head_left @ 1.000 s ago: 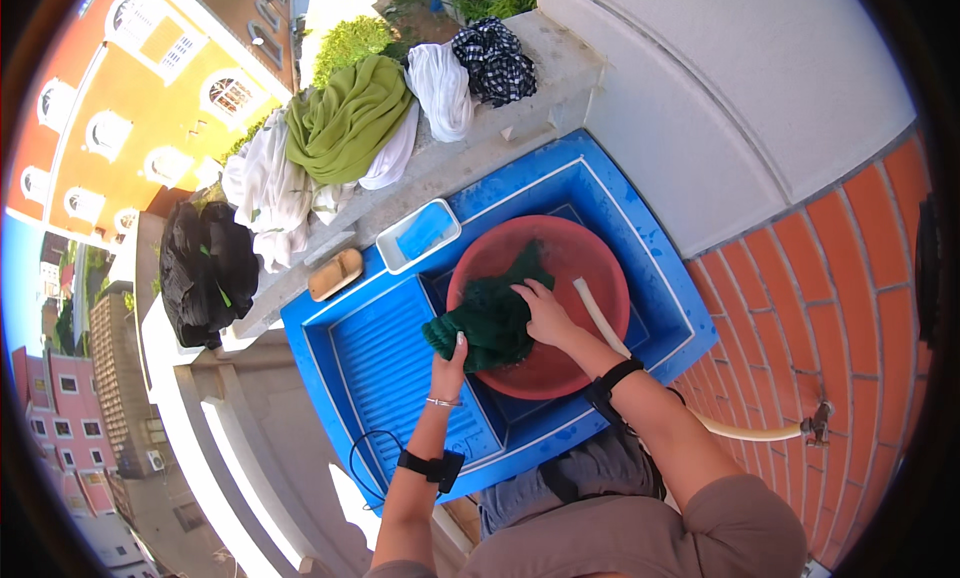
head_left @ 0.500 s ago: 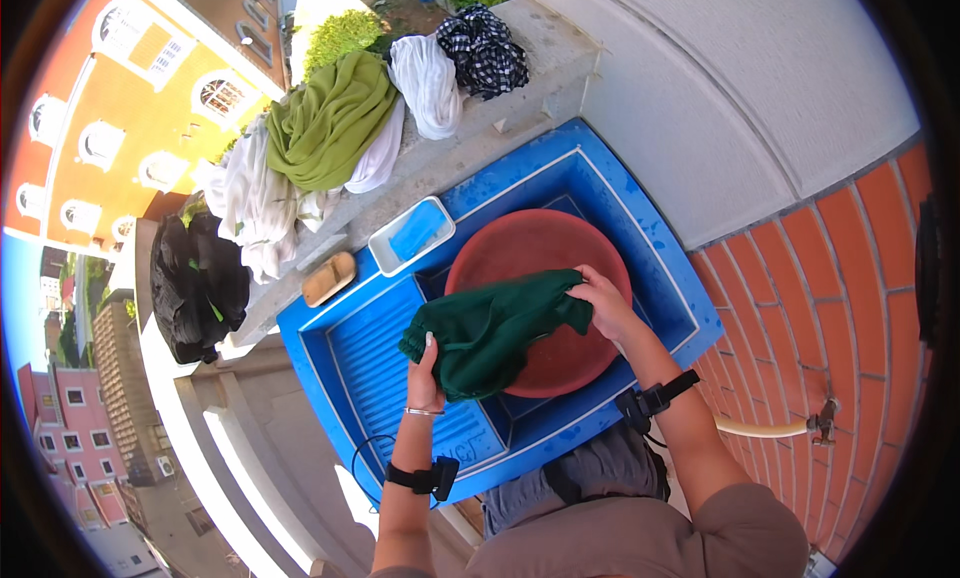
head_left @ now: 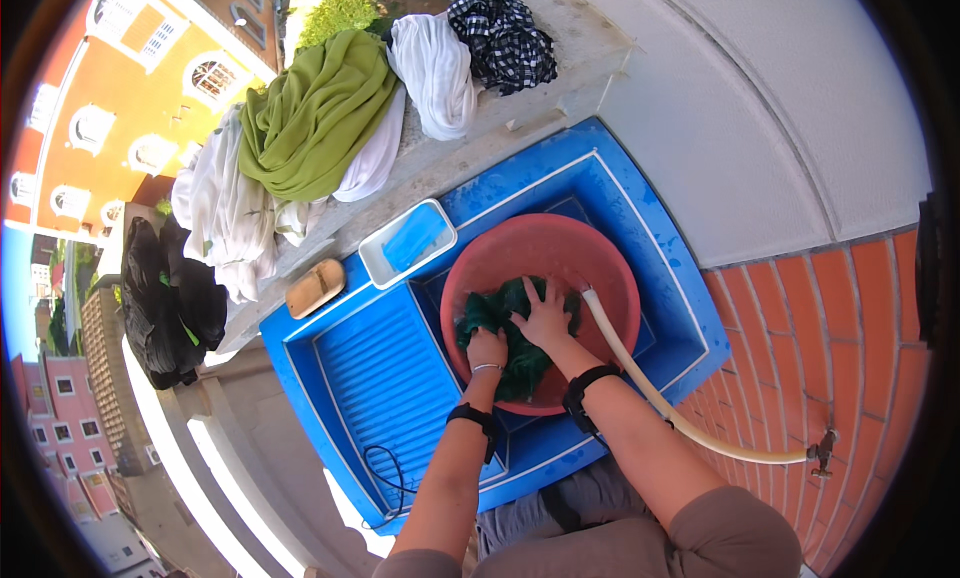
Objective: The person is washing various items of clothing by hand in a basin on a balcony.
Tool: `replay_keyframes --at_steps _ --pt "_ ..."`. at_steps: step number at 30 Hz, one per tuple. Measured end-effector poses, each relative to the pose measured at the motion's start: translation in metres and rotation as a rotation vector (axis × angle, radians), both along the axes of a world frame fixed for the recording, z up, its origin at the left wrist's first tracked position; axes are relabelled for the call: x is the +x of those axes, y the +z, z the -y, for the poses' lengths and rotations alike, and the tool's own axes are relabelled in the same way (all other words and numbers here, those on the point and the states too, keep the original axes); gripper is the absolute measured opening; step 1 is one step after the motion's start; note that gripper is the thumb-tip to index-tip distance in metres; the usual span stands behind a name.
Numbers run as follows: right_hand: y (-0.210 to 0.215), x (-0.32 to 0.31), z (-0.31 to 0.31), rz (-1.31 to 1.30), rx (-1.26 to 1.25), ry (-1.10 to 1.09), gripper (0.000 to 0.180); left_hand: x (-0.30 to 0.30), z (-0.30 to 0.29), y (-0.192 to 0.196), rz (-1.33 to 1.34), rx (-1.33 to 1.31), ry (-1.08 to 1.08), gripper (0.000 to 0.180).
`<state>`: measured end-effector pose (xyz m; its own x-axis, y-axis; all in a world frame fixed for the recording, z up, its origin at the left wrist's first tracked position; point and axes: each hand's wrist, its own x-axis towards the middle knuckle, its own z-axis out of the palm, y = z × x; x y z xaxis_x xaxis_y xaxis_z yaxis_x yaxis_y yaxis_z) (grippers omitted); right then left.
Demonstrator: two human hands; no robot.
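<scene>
A dark green garment (head_left: 519,376) lies bunched in the round red basin (head_left: 462,268), and it looks wet. My left hand (head_left: 487,349) is closed on its left side, with the fingertips hidden in the folds. Spread fingers of my right hand (head_left: 543,319) press down on the cloth from above, beside the left hand. To the right, the end of a cream hose (head_left: 640,380) hangs over the basin's inside, close to the garment. The basin stands in the deep part of a blue washing sink (head_left: 650,208).
A ribbed washboard (head_left: 385,363) forms the sink's left part. On its far edge sit a white tray (head_left: 372,261) with a blue piece and a wooden brush (head_left: 315,289). Green cloth (head_left: 320,118) and other laundry cover the ledge. A tap (head_left: 822,453) juts from the brick wall.
Both hands have lowered the green garment from above the sink into the red basin. The right hand has let its edge go and now lies spread on it. The hose end now shows in the basin.
</scene>
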<state>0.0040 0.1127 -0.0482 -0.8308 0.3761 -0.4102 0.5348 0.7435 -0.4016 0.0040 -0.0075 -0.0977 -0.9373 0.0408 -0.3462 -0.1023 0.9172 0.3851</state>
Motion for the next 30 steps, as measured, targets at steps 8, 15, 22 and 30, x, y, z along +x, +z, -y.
replay_keyframes --at_steps 8,15,22,30 --pt "-0.038 -0.004 -0.021 -0.07 -0.136 -0.155 0.045 -0.031 -0.017 0.003 0.185 0.519 0.366 0.055" --pt "0.069 0.02 0.018 -0.583 -0.362 0.189 0.03 -0.043 -0.004 0.042 0.857 1.663 0.856 0.048" --pt "0.049 0.013 0.033 -0.781 -0.148 0.181 0.021 -0.021 0.001 -0.002 0.762 1.757 0.64 0.048" --pt "-0.001 -0.027 -0.029 -0.377 0.124 -0.036 0.027 -0.023 -0.025 0.061 0.6 0.886 0.967 0.045"
